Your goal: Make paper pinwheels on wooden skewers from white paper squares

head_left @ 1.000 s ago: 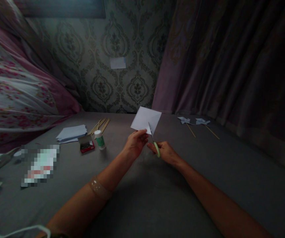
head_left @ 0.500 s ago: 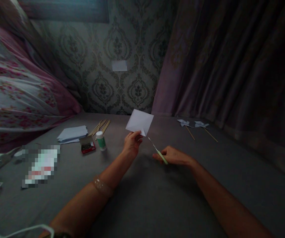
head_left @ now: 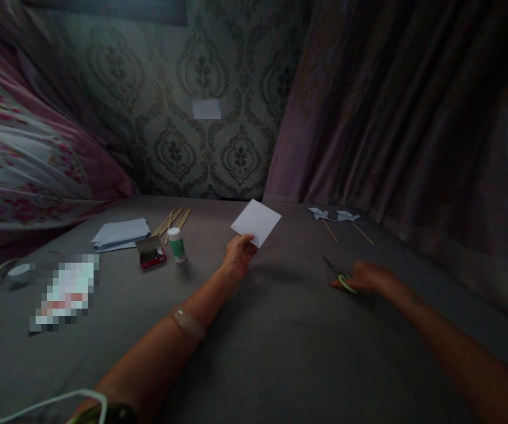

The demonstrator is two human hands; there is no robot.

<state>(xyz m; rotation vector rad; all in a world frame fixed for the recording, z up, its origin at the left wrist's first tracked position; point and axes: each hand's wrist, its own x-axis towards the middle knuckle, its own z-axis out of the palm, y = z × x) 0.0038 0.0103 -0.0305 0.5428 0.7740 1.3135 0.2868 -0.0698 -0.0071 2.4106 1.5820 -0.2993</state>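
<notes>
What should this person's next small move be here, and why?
Probably to lay the scissors down on the grey tabletop. The right hand holds them off to the right, well apart from the white paper square, which the left hand alone holds up; putting them down would likely free the right fingers to handle the paper.

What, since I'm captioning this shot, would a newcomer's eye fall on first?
Probably the bright white square sheet of paper, held up in the left hand near the picture's centre. Next, perhaps, the metal scissors with pale green handles in the right hand, apart from the sheet to its right. Then two white paper pinwheels on thin wooden sticks, lying at the grey surface's far right.
</notes>
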